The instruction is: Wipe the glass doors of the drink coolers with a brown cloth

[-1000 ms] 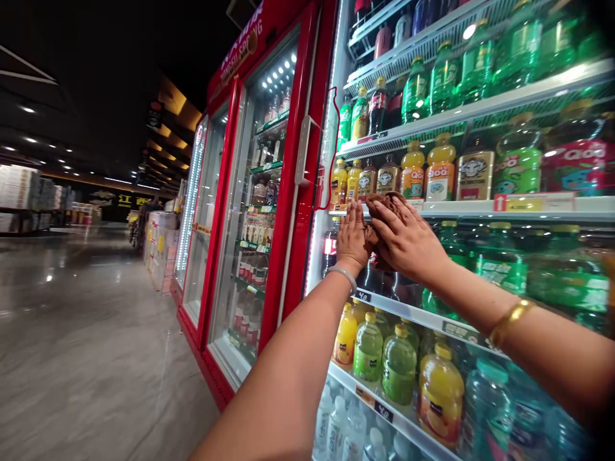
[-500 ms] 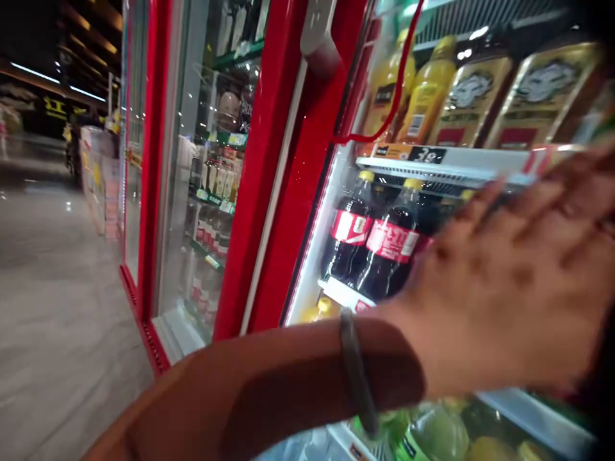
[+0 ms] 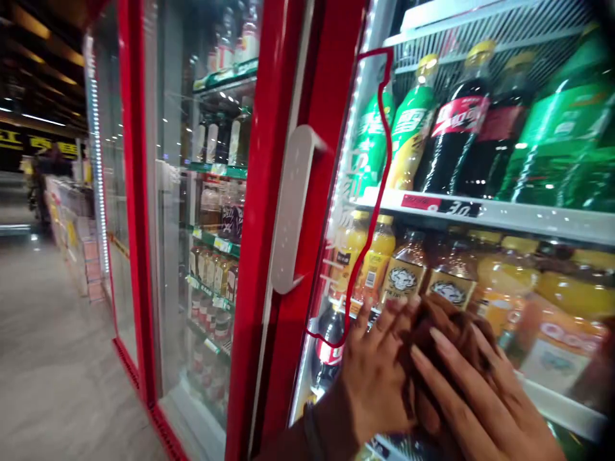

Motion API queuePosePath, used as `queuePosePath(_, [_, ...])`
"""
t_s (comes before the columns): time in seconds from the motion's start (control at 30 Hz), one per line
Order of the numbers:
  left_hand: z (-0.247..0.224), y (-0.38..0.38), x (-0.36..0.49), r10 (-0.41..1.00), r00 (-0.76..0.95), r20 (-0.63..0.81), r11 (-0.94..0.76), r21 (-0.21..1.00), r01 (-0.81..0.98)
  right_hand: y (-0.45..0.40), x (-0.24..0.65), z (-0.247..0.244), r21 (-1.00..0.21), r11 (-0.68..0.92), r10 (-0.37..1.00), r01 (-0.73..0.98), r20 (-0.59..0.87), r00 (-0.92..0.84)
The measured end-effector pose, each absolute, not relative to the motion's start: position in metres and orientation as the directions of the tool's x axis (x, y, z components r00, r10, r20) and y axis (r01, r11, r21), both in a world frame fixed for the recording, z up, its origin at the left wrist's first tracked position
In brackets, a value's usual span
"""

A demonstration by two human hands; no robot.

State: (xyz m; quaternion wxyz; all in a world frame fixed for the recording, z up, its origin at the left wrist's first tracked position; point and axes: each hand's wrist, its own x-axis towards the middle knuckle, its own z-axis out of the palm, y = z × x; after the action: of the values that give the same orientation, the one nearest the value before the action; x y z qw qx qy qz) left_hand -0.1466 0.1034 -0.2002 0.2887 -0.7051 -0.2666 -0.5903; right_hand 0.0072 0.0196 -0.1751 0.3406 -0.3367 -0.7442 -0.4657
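My left hand (image 3: 377, 378), with a dark band on its wrist, lies against the glass front of a red-framed drinks cooler (image 3: 331, 115). Its fingers are stretched out, and their tips reach the edge of a crumpled brown cloth (image 3: 432, 330). My right hand (image 3: 494, 403) presses on this cloth from the right, its long fingers bent over the folds. Part of the cloth is hidden beneath both hands. Behind the glass, close to the fingers, stand bottles with gold labels (image 3: 402, 275) and orange juice bottles (image 3: 504, 282).
A pale vertical handle (image 3: 291, 211) sticks out from the door frame left of my hands. Further left stands another glass-fronted cooler (image 3: 168, 192) with stocked shelves. Grey shiny floor (image 3: 72, 384) runs along the left, past stacked boxes (image 3: 72, 224).
The view has turned upward, showing more of the upper shelves. My left hand now sits lower in the picture, and my right hand with the brown cloth has come into view beside it.
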Motion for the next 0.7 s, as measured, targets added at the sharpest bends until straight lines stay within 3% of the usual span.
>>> queuePosePath(0.1, [-0.150, 0.102, -0.163, 0.068, 0.275, 0.959, -0.746, -0.134, 0.652, 0.002, 0.005, -0.139, 0.320, 0.326, 0.294, 0.890, 0.860, -0.417])
queuePosePath(0.2, [-0.137, 0.095, -0.169, 0.129, 0.332, 0.934, -0.733, -0.136, 0.667, -0.010, -0.002, -0.137, 0.187, 0.281, 0.345, 0.941, 0.896, -0.281])
queuePosePath(0.27, [-0.140, 0.091, -0.174, 0.179, 0.342, 0.923, -0.731, -0.108, 0.674, -0.010, -0.018, -0.140, 0.166, 0.289, 0.427, 0.943, 0.859, -0.282])
queuePosePath(0.37, [-0.136, 0.095, -0.183, 0.189, 0.387, 0.903, -0.735, -0.131, 0.665, -0.002, -0.042, -0.123, 0.133, 0.315, 0.360, 0.940, 0.899, -0.248])
queuePosePath(0.53, [-0.102, 0.111, -0.180, 0.263, 0.408, 0.875, -0.757, -0.075, 0.649, -0.008, -0.026, -0.075, 0.113, 0.282, 0.372, 0.953, 0.902, -0.218])
queuePosePath(0.7, [-0.114, 0.093, -0.149, 0.302, 0.303, 0.904, -0.771, 0.045, 0.636, -0.026, -0.013, -0.089, 0.059, 0.241, 0.374, 0.969, 0.916, -0.148])
